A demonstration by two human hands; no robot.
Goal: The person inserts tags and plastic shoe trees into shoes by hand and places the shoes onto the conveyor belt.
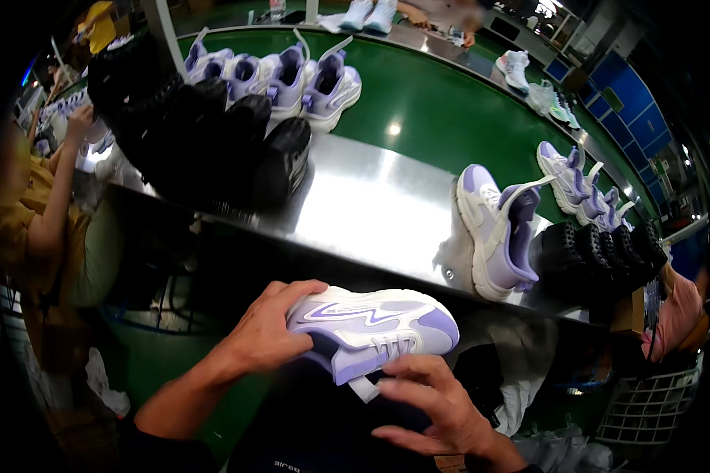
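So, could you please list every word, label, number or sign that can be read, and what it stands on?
Garment: small pale lettering at the bottom edge; I won't copy it out.
Held shoe: marks on its side, too small to read.
Elsewhere: nothing I can read.

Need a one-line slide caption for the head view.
Left hand grips a white-and-lavender sneaker near its heel, right hand beside its pale tab, before a metal ledge bearing a matching shoe.

Hands (270, 335) (443, 402) could cross steel ledge (371, 197); black shoes (282, 162) left, sneaker (490, 236) right
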